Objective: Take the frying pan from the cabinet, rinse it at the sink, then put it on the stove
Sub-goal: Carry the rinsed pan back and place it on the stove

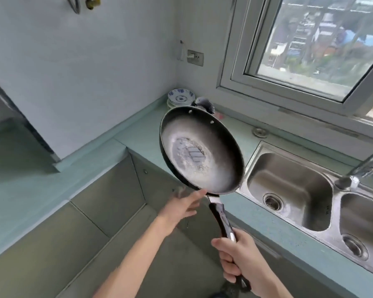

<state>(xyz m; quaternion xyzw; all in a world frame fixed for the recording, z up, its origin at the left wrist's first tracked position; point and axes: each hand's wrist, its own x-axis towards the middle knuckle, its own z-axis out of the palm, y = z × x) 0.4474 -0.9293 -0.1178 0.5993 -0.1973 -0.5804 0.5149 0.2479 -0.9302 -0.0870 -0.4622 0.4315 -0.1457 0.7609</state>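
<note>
A teal countertop wraps the corner, running from 9 o'clock round to 4 o'clock of the view, with a window above it at 1 o'clock. A steel sink with 2 basins is set in the counter at 4 o'clock. The frying pan is in the air at the centre, tilted with its worn inside facing the camera, just at 9 o'clock of the sink. The right hand, at 6 o'clock of the pan, has its fingers wrapped tight round the black handle. The left hand, at 7 o'clock of the pan, has straight, slightly spread fingers reaching the lower rim; contact is blurred. A faucet stands at 3 o'clock, and stacked plates sit at 12 o'clock of the pan.
</note>
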